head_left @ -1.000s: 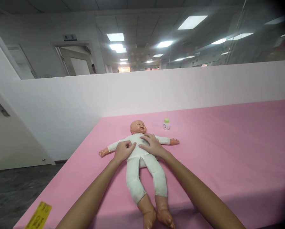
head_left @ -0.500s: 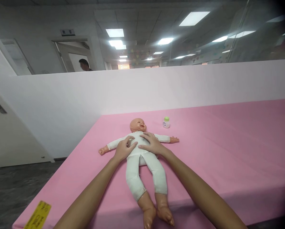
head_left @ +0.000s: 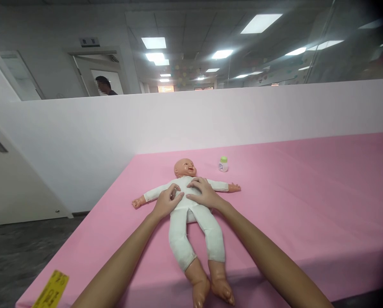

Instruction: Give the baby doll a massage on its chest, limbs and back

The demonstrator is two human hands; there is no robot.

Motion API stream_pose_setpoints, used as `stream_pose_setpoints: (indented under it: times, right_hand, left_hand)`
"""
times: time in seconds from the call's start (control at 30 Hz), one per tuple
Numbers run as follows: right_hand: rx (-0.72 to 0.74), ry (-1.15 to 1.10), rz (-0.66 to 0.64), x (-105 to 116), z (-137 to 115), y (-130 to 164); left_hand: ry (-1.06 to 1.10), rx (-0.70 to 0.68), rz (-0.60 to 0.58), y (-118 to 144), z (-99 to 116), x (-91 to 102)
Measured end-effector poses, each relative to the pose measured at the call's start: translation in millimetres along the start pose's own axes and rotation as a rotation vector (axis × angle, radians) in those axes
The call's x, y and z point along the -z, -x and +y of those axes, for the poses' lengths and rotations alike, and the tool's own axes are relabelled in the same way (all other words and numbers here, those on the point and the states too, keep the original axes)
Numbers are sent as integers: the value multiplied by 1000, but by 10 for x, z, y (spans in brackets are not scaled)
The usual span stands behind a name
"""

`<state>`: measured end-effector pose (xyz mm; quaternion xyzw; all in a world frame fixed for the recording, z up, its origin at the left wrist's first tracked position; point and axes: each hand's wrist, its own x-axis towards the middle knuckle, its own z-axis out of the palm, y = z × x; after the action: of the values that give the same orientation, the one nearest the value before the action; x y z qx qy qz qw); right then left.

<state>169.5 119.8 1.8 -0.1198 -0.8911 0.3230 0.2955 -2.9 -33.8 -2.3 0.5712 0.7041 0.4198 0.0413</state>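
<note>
A baby doll (head_left: 181, 210) in a white cloth suit lies on its back on the pink-covered table, arms stretched to the sides, feet toward me. Its bald head is turned a little to the right. On the left side of its torso rests my left hand (head_left: 166, 201), fingers curved and thumb apart. My right hand (head_left: 207, 194) touches the other side of the chest in a similar way, fingers bent and spread from the thumb. Between the two thumbs a strip of white cloth shows. Neither hand is closed around anything.
A small clear jar with a green lid (head_left: 223, 164) stands right of the doll's head. A yellow label (head_left: 51, 291) lies at the near left corner of the pink table cover (head_left: 294, 196). Behind is a low white wall (head_left: 210, 117); beyond it a person (head_left: 104, 87) shows.
My fingers have shifted very slightly on the doll's chest, while the doll and jar stay put. The person in the background has moved left.
</note>
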Motion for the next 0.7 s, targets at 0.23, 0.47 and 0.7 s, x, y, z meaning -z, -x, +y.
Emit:
stream_pose_setpoints:
  times: [0.23,0.47,0.7]
  right_hand:
    - [-66,-18,-101,-8,-23,16]
    - [-24,-22,42,-63,34,-24]
    - [16,-8,78,-99,60,-10]
  left_hand:
    - [72,-2,-31,26,67,15]
    - [69,-2,-22,43,57,4]
    - [49,1,9,66,34,6]
